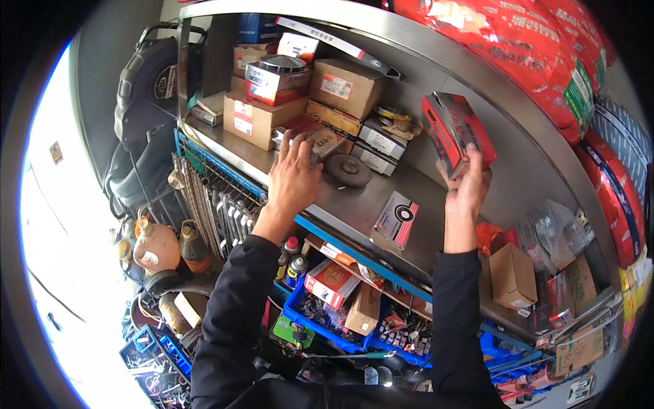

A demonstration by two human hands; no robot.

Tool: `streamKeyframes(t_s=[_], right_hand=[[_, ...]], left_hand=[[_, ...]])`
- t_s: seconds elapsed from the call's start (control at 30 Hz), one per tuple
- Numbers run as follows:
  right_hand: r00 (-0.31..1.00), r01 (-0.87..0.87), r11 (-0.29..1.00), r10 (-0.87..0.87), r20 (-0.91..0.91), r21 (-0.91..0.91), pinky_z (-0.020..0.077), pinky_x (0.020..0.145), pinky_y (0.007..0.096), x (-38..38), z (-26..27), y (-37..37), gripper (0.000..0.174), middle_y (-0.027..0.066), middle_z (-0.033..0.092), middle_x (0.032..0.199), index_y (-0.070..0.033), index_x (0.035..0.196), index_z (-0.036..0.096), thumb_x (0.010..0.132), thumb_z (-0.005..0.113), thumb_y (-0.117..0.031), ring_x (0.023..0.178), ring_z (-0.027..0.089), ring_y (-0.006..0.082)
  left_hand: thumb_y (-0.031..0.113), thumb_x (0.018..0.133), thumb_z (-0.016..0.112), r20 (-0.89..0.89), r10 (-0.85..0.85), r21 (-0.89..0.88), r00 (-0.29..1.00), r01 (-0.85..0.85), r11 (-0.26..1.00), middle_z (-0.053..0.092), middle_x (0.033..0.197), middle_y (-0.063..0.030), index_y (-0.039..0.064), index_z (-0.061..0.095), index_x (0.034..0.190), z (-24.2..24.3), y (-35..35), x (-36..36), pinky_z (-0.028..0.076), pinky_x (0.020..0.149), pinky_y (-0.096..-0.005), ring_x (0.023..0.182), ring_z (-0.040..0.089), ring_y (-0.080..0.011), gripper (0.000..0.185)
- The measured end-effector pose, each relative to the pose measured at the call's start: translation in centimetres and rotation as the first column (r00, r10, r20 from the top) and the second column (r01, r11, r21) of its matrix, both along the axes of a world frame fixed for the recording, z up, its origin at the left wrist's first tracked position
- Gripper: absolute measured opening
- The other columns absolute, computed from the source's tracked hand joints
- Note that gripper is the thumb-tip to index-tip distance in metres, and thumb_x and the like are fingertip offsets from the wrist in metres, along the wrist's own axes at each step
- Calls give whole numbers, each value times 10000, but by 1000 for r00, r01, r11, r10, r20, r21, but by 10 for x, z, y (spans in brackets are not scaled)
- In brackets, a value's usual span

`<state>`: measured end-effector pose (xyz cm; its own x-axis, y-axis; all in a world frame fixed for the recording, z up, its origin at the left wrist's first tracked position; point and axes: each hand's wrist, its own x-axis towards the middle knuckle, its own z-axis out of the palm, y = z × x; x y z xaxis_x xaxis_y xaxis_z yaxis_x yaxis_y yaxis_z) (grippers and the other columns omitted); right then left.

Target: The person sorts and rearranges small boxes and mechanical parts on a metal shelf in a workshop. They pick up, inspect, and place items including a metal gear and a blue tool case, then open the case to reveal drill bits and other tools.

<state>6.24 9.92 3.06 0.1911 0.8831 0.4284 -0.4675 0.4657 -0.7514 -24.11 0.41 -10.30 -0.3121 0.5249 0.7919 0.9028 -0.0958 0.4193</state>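
Observation:
My right hand (466,176) is raised above the metal shelf, gripping a red and black carton (457,128) with a loose or folded-out panel. My left hand (295,176) reaches over the shelf, its fingers at a small box (278,135) that they partly cover. Whether it grips that box is hidden. A dark toothed gear (349,170) lies flat just right of my left hand. Behind the gear sits a brown and red carton (325,141). Between my hands, near the front edge, lies a white and pink box (397,217) with a black ring printed on it.
Brown cartons (345,87) and black-and-white boxes (379,140) stack along the shelf's back. Another brown carton (512,276) stands at right. Below the shelf are blue parts bins (327,327), spray cans (296,268) and hanging wrenches (232,217). Red plastic-wrapped packages (511,51) lie above.

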Motion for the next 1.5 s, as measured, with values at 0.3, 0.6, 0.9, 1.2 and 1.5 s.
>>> streamKeyframes(t_s=[0.3,0.6,0.9,1.2,1.5], right_hand=[[978,-207,978,207,-6,-18,591,1062,650,15,-26,-1,472,110,793,1294,-89,1350,707,1000,807,-388,1150,775,313],[901,-434,891,431,-52,-131,623,998,636,-1,-37,-30,609,165,708,1457,-51,1492,636,1039,749,-442,1296,704,395],[815,-572,793,579,-28,-209,644,975,603,-16,-33,-66,613,182,716,1416,-42,1485,617,1034,747,-437,1232,732,412],[824,-553,800,566,-15,-234,670,915,613,-9,-75,-71,352,194,769,1332,-121,1130,671,1047,729,-458,1160,767,443],[797,-603,782,587,-141,-159,649,945,569,23,-85,-40,741,261,690,1449,7,1533,580,1016,758,-493,1195,721,466]], left_hand=[[218,997,778,-33,-22,-51,999,20,998,510,1698,-162,47,534,1587,-4,3,-8,428,1298,-517,1658,336,-446,661],[294,898,895,59,-9,-42,998,11,999,215,1840,-293,63,278,1767,-5,-4,-6,348,1356,-544,1712,185,-497,1090],[272,884,903,190,-45,6,981,45,999,170,1831,-336,123,235,1785,-2,-17,-4,455,1265,-574,1695,175,-549,1131],[79,922,766,592,-76,436,802,-240,867,579,1481,-318,-72,442,1573,-14,-11,-89,504,1166,-526,1398,571,-492,743],[448,704,976,131,180,-394,975,-115,912,476,1652,-388,263,386,1756,17,1,-358,385,1297,-577,1576,416,-564,1220]])
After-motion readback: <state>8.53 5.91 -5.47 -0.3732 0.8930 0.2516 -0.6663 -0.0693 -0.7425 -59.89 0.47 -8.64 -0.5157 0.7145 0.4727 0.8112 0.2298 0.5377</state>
